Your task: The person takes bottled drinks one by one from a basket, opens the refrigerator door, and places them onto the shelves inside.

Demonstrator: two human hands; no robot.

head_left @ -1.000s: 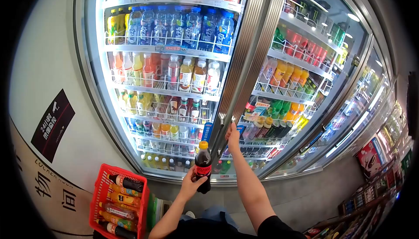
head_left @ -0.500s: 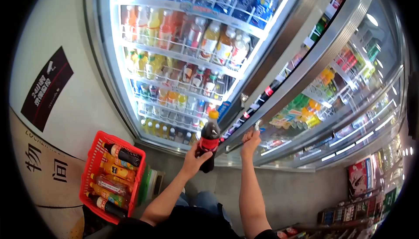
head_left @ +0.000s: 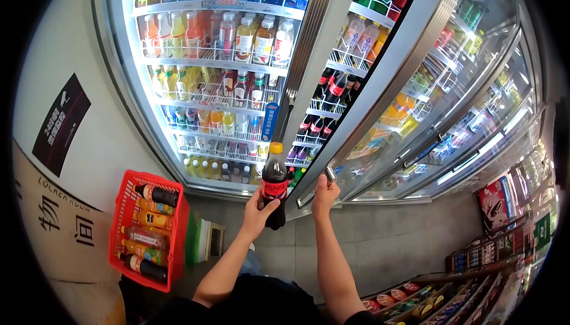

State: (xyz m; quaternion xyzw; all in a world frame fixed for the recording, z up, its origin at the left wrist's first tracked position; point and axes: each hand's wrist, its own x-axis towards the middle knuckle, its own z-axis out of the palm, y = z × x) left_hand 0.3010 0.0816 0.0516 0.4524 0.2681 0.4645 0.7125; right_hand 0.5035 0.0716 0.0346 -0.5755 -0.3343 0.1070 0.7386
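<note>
The left hand [head_left: 255,213] is wrapped around a yellow-capped dark bottle [head_left: 275,176]; the right hand [head_left: 325,195] is curled around the handle [head_left: 331,174] of a partly open fridge door [head_left: 389,81].

Cold white light fills the left cooler [head_left: 205,62], strongest along its left inner edge. Pale reflections streak the glass doors [head_left: 487,145] farther right, and a highlight glints on the door handle [head_left: 331,174]. The dark bottle [head_left: 274,185] loses detail toward its base. The grey floor [head_left: 380,236] is dimmer, with shadow beneath the lower edge of the red basket [head_left: 179,236]. Wide-angle distortion bows the cooler's upright edges; black vignetting rounds off the view's corners; the rack [head_left: 490,248] at lower right is soft.
</note>
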